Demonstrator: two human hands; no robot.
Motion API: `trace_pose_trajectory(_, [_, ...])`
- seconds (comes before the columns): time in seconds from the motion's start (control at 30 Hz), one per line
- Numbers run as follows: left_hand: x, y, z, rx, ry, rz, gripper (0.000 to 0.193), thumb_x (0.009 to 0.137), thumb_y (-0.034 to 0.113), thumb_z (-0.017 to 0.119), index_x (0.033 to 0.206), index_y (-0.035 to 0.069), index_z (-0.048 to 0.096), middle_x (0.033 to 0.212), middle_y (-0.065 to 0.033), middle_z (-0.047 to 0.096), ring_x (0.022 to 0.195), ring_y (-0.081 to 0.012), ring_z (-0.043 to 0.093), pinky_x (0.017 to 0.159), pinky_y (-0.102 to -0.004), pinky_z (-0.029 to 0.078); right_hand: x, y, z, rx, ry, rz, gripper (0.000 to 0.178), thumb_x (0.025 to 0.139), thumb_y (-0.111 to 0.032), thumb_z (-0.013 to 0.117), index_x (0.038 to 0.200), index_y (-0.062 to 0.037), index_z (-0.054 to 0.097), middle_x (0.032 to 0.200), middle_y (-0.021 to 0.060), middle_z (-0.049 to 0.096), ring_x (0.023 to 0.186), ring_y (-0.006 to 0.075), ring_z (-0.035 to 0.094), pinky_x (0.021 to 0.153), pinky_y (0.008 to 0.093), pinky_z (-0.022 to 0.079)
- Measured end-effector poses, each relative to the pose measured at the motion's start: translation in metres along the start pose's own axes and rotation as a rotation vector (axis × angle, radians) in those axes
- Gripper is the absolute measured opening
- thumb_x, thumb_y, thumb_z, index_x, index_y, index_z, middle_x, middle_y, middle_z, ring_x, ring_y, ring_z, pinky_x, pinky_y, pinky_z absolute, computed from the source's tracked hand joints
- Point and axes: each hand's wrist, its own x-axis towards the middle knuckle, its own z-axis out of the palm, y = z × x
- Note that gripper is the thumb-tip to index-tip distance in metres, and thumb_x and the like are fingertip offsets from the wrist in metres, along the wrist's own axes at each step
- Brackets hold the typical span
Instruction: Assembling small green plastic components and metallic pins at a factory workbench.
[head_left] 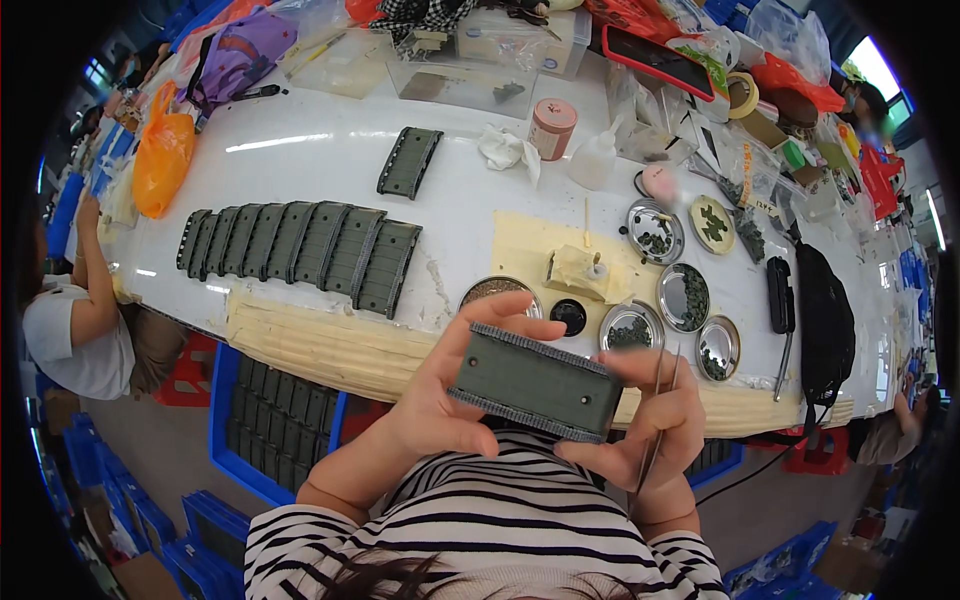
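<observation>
A dark green rectangular panel (535,385), with ribbed long edges and a small hole near each end, is held up in front of my chest, slightly tilted. My left hand (435,390) grips its left end, fingers behind and thumb near the lower edge. At the right end, the thumb and a finger of my right hand (665,420) pinch the panel. A pair of metal tweezers (655,440) is tucked in that same hand, pointing up. Several similar green panels (300,245) lie overlapped in a row on the table at left, with a single one (410,162) behind them.
Metal dishes (684,297) of small green pieces stand right of centre, near a black round pot (569,317) and a wrapped block (590,272). A pink jar (552,128) and a squeeze bottle (595,160) stand farther back. Below the table's edge, a blue crate (222,420) holds more panels.
</observation>
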Motion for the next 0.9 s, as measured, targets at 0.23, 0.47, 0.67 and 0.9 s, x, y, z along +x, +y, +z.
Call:
trace_pose_trajectory(0.23, [-0.001,-0.009,0.009,0.04,0.134,0.031,0.086,0.081,0.037,0.074,0.143,0.003,0.026,0.131,-0.0209,0.05,0.121,-0.0334,0.052,0.101,-0.0457,0.044,0.0,0.009,0.001,0.019,-0.038,-0.052,0.049,0.066,-0.029,0.086,0.079,-0.007,0.044,0.102,0.0241,0.06,0.094,0.0322,0.061,0.077,0.0396,0.052])
trace_pose_trajectory(0.47, [-0.002,0.019,-0.008,-0.081,0.145,0.125,0.062,0.09,0.014,0.054,0.143,0.003,0.024,0.129,-0.0241,0.049,0.123,-0.0366,0.049,0.1,-0.0473,0.045,-0.004,0.017,-0.02,-0.056,0.299,0.087,0.051,0.087,-0.055,0.057,0.081,-0.0064,0.043,0.098,0.0228,0.06,0.088,0.0271,0.057,0.081,0.0382,0.044])
trace_pose_trajectory(0.67, [-0.005,0.016,-0.005,-0.179,0.247,0.081,0.045,0.09,0.009,0.051,0.132,0.004,0.035,0.118,-0.0227,0.055,0.113,-0.0346,0.056,0.094,-0.0462,0.05,-0.009,0.028,-0.036,0.041,0.29,0.146,0.069,0.088,-0.071,0.034,0.09,-0.0038,0.049,0.093,0.0203,0.061,0.085,0.0232,0.057,0.079,0.0354,0.043])
trace_pose_trajectory(0.9, [-0.003,0.011,-0.002,-0.088,0.308,0.009,0.034,0.09,0.004,0.055,0.123,0.005,0.043,0.11,-0.0175,0.06,0.105,-0.0289,0.061,0.09,-0.0425,0.053,-0.011,0.033,-0.039,-0.171,0.107,0.569,0.032,0.076,0.002,0.072,0.105,0.0015,0.06,0.082,0.0079,0.069,0.081,0.015,0.063,0.076,0.0263,0.047])
